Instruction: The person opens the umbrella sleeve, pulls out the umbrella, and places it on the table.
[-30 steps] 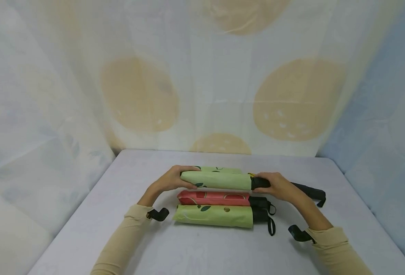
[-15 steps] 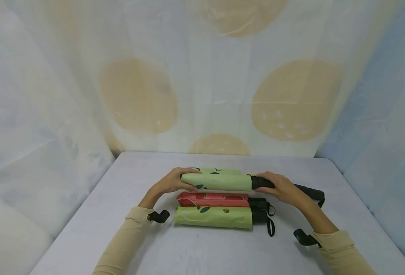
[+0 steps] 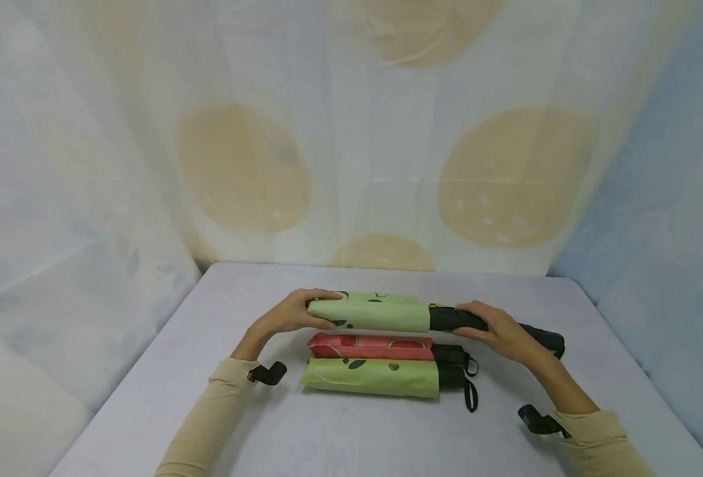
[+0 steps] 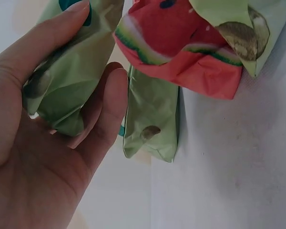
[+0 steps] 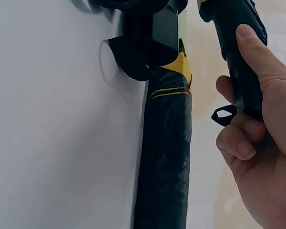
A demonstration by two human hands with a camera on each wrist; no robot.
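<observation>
Left hand cups the green umbrella's fabric tip, right hand is wrapped round its black handle; it's held crosswise, just above the other folded umbrellas on the counter.

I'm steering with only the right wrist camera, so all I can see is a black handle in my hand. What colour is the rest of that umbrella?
Observer: The held umbrella is light green with dark leaf prints. The right hand grips its black handle.
Operator: Is the other hand doing anything?
Observer: Yes, the left hand holds the green end, with its fingers curled round the fabric.
Operator: Are there more umbrellas?
Observer: A red umbrella and a second green umbrella lie side by side on the table, nearer the person.
</observation>
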